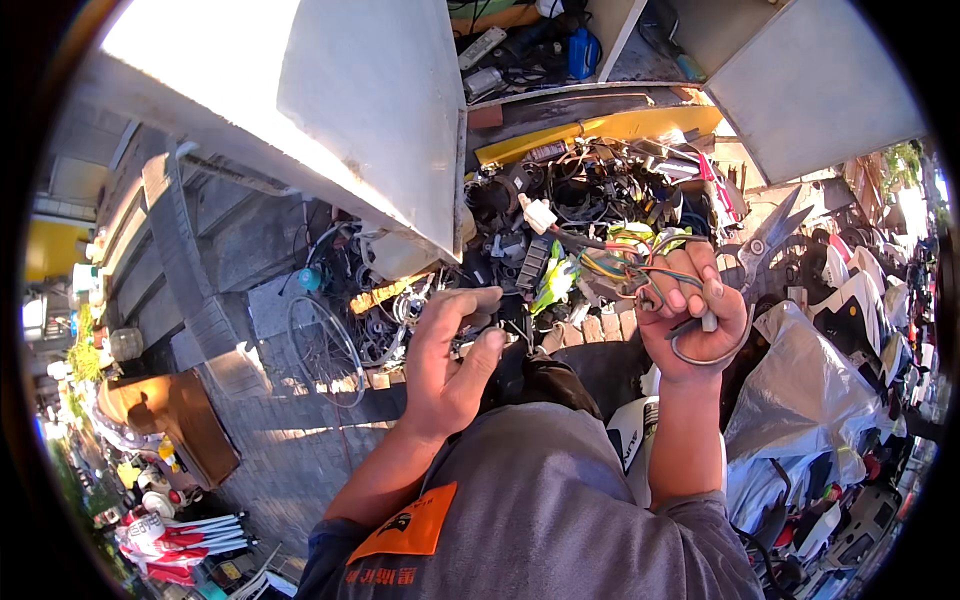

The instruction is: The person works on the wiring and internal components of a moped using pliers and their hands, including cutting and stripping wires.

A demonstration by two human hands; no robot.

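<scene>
A: How is the right hand (692, 312) set?

B: Its fingers are curled in toward the palm, and a bundle of coloured wires (606, 246) is clamped in them. A pair of scissors (756, 250) is carried in the same hand, with a grey handle loop curved across the base of the palm and the blades pointed up and away, slightly parted.

A: And the left hand (445, 362)?

B: Thumb and fingers are held apart there, with a gap left between their tips. The hand is raised to the left of the wires, well apart from them.

A: Where are the wires to be found, then?

B: They are stretched from the right fingers toward the upper left. At their far end a white connector (538, 214) is seen, suspended in front of the heap of cables and parts (588, 190). Whether the heap is touched by the connector cannot be told.
</scene>
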